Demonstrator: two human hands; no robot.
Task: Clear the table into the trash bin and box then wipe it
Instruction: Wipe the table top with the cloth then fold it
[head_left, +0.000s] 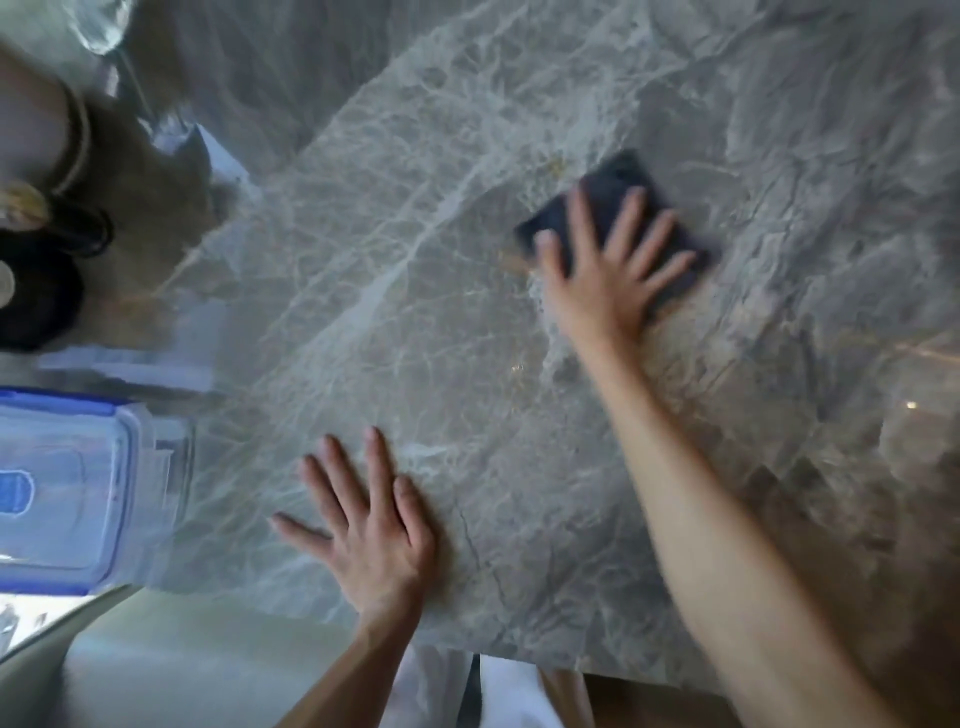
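Note:
A dark blue cloth (623, 182) lies flat on the grey marble table (415, 260), right of centre. My right hand (608, 270) presses down on the cloth with its fingers spread; the picture is blurred there. My left hand (369, 530) rests flat on the tabletop near the front edge, fingers apart, holding nothing. A clear plastic box with a blue-rimmed lid (67, 493) stands at the table's left edge.
A black bin with a dark bag (41, 291) sits past the table's left side, with a round object inside. A glass item (101, 26) shows at the top left corner. The table's front edge runs along the bottom.

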